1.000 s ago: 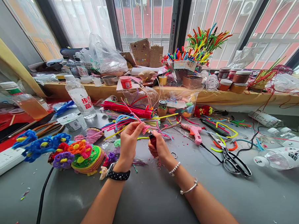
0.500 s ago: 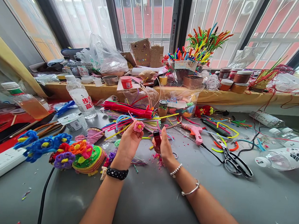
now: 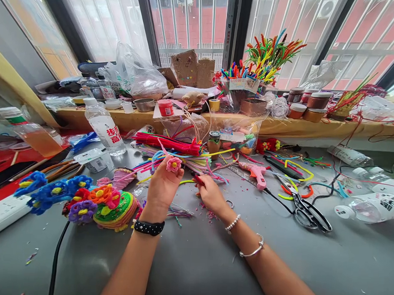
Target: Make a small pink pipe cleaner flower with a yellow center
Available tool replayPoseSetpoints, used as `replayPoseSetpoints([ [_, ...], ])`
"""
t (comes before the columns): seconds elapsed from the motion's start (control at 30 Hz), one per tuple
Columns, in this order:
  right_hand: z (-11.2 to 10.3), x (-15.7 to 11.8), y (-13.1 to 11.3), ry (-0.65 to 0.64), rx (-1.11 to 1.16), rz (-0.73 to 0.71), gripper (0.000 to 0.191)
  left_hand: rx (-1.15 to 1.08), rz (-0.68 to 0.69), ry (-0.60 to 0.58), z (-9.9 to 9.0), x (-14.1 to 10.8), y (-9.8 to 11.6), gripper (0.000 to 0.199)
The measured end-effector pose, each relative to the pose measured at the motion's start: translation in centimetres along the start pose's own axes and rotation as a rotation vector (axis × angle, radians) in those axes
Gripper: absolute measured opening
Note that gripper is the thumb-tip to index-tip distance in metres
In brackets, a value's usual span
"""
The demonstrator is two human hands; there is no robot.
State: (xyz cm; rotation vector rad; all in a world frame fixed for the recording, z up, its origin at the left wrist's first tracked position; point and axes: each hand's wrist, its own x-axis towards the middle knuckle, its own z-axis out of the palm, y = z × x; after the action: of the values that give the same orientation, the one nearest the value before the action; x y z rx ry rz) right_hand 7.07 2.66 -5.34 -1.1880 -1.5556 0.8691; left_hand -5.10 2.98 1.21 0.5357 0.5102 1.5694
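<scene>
My left hand (image 3: 162, 185) pinches a small pink flower (image 3: 174, 164) with a yellow centre; its pink stem sticks up behind my thumb. To the right, my right hand (image 3: 211, 194) is closed around a lighter (image 3: 198, 179), which is tilted with its dark end towards the flower. A gap lies between lighter and flower, and I can make out no flame. Beyond both hands is a heap of pipe cleaners, with a bundle of red ones (image 3: 167, 142) on top. Left of my left hand are finished fuzzy flowers, among them blue ones (image 3: 58, 192), and a green round piece (image 3: 116, 209).
A pink glue gun (image 3: 255, 174) and scissors (image 3: 307, 213) lie to the right, with a black cord. Plastic bottles (image 3: 373, 208) lie at the far right; a water bottle (image 3: 104, 128) stands at back left. The window ledge (image 3: 146, 119) is crowded with jars and craft supplies.
My left hand has moved slightly left with the flower. My right hand has shifted a little left and turned over, tipping the lighter from upright to sideways.
</scene>
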Motion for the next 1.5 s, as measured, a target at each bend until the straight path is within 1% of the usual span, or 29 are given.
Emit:
replayPoseSetpoints([
  [0.07, -0.2, 0.0, -0.2, -0.014, -0.037, -0.044, 0.031, -0.008, 0.02, -0.028, 0.0, 0.0, 0.2, 0.006],
  [0.13, -0.5, -0.1, -0.5, -0.031, -0.142, -0.083, 0.032, -0.012, 0.024, -0.047, 0.0, 0.0, 0.4, 0.008],
  [0.23, -1.0, -0.3, -1.1, -0.091, -0.366, -0.121, 0.023, -0.002, 0.029, -0.069, 0.1, -0.2, 0.5, 0.009],
  [0.3, -1.2, -0.5, -1.4, -0.1, -0.435, -0.112, 0.022, 0.005, 0.03, -0.075, 0.3, -0.3, 0.6, 0.009],
  [0.4, -1.3, -0.7, -1.8, -0.065, -0.468, -0.06, 0.024, 0.016, 0.017, -0.071, 0.4, -0.4, 0.6, 0.008],
  [0.47, -1.2, -0.8, -1.8, -0.048, -0.473, -0.056, 0.02, 0.022, 0.011, -0.073, 0.5, -0.4, 0.5, 0.006],
  [0.57, -0.9, -0.7, -1.6, -0.045, -0.447, -0.12, 0.013, 0.021, 0.01, -0.082, 0.5, -0.4, 0.5, 0.005],
  [0.67, -0.8, -0.6, -1.4, -0.064, -0.442, -0.174, 0.02, 0.02, 0.004, -0.095, 0.5, -0.4, 0.4, 0.004],
  [0.77, -0.9, -0.6, -1.1, -0.071, -0.494, -0.225, 0.02, 0.019, -0.004, -0.102, 0.5, -0.4, 0.3, 0.005],
  [0.87, -1.0, -0.5, -0.9, -0.018, -0.535, -0.249, 0.019, 0.011, -0.036, -0.119, 0.7, -0.4, 0.2, 0.005],
  [0.97, -0.9, -0.4, -0.7, -0.001, -0.503, -0.242, 0.024, 0.008, -0.076, -0.121, 0.7, -0.4, -0.1, 0.005],
  [1.1, -1.1, -0.3, -0.8, -0.016, -0.426, -0.286, 0.031, 0.037, -0.104, -0.08, 0.7, -0.5, -0.7, 0.003],
  [1.23, -2.5, -0.7, -1.9, 0.088, -0.352, -0.315, 0.025, 0.084, -0.153, -0.071, 0.8, -0.7, -1.1, 0.004],
  [1.33, -4.1, -2.1, -2.9, 0.162, -0.342, -0.306, 0.03, 0.108, -0.172, -0.075, 0.9, -0.9, -1.5, 0.004],
  [1.43, -5.6, -4.2, -3.3, 0.15, -0.437, -0.251, 0.041, 0.152, -0.179, -0.112, 1.1, -1.3, -2.0, 0.004],
  [1.5, -6.1, -5.4, -3.4, 0.14, -0.511, -0.257, 0.048, 0.21, -0.177, -0.155, 1.2, -1.5, -2.3, 0.006],
])
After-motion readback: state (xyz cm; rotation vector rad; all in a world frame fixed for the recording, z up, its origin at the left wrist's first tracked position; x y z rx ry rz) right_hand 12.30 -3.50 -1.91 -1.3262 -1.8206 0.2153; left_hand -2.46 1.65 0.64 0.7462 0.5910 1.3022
